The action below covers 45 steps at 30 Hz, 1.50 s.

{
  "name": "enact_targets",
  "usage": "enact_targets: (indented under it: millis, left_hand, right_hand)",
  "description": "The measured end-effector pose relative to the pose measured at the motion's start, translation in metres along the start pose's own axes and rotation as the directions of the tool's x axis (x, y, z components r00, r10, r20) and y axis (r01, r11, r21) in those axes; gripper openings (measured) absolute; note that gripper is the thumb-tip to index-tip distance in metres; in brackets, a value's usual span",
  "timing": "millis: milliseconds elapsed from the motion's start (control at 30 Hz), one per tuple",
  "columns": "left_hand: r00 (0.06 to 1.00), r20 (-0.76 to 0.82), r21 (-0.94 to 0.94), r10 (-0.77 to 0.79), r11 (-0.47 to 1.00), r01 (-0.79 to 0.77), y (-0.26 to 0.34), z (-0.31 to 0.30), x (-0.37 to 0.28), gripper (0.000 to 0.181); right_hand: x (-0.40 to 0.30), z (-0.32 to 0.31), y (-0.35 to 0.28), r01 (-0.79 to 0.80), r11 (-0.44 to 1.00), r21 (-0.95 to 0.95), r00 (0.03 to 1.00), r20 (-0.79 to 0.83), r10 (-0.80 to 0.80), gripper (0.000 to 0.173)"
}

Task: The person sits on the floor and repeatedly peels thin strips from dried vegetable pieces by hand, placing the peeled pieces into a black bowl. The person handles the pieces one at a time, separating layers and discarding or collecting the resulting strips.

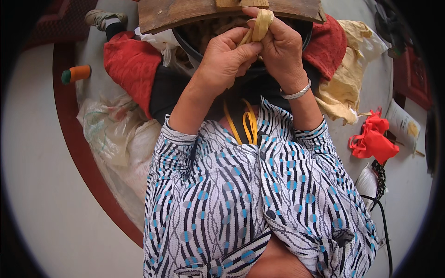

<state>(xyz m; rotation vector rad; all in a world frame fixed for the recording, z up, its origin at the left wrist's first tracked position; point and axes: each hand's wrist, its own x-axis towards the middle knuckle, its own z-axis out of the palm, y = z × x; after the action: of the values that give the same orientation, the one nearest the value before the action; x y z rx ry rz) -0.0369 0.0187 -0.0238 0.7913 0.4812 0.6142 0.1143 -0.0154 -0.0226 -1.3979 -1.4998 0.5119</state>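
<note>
Both my hands are raised close together at the top middle, over a dark round tub (187, 45). A pale yellow flat strip (262, 25), looped and folded over itself, is between them. My left hand (227, 52) pinches the strip's narrower lower end between thumb and fingers. My right hand (282, 43), with a silvery bracelet on its wrist, has the loop around or against its fingers; exactly how it passes there is hidden. A wooden board (187, 15) with a small wood block (243, 4) on it lies across the tub, just beyond my fingertips. The tub's contents are brownish and unclear.
Red cloths (130, 66) cover both knees. An orange and green spool (77, 74) lies at the left, above crumpled clear plastic (107, 128). To the right are a tan crumpled sheet (344, 76), a red bag (373, 137), a white packet (403, 123) and a black cable (384, 222).
</note>
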Motion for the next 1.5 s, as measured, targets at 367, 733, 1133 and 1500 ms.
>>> enact_targets:
  millis: [367, 733, 1133, 1500]
  left_hand:
    - [0.788, 0.262, 0.96, 0.558, -0.231, -0.155, 0.016, 0.005, -0.031, 0.028]
    - [0.793, 0.134, 0.87, 0.595, 0.312, -0.382, -0.008, 0.013, -0.017, 0.037]
    - [0.903, -0.213, 0.705, 0.372, 0.699, -0.121, 0.001, 0.008, -0.002, 0.028]
    - [0.807, 0.026, 0.962, 0.59, 0.203, -0.18, -0.004, 0.006, -0.04, 0.013]
  right_hand:
    - [-0.006, -0.011, -0.005, -0.171, 0.981, 0.095, 0.946, 0.292, 0.137, 0.021]
    - [-0.014, -0.026, 0.004, -0.702, 0.107, 0.704, 0.707, 0.669, 0.23, 0.027]
    - [-0.005, -0.014, -0.025, 0.062, 0.998, 0.01, 0.99, 0.129, -0.063, 0.016]
    - [0.005, -0.03, -0.009, -0.411, 0.51, 0.756, 0.886, 0.201, 0.417, 0.028]
